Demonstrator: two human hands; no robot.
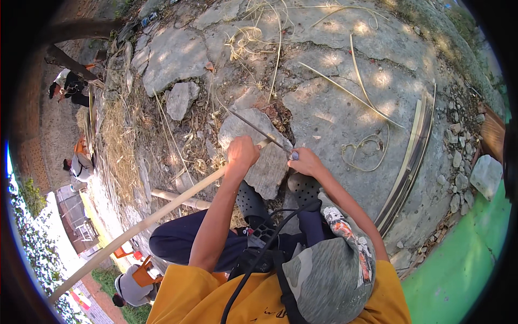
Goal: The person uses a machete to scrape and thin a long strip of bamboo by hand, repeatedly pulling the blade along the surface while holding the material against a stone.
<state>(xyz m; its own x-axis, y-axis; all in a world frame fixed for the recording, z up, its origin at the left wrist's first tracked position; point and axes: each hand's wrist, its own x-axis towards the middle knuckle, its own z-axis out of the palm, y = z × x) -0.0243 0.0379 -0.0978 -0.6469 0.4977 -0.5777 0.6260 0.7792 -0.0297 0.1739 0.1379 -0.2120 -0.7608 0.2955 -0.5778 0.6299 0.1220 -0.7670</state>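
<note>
A long pale bamboo pole [178, 201] slants from the lower left up to the middle, with my left hand [243, 153] closed around it close to its far end. Knife in fist, my right hand [307, 161] grips the handle, which is mostly covered by the fingers. The long dark blade of the knife [258, 128] points up and to the left, lying against or just over the pole's end; contact is hard to make out. Beneath both hands lies a flat grey stone [268, 171], between my feet in dark perforated clogs [251, 202].
Split bamboo strips [410, 162] lie bundled at the right; thin strips [353, 97] and curled shavings [245, 43] litter the cracked rock slab. Another bamboo piece [186, 201] rests beside my left leg. A loose rock [182, 100] lies ahead. Several people are at the far left.
</note>
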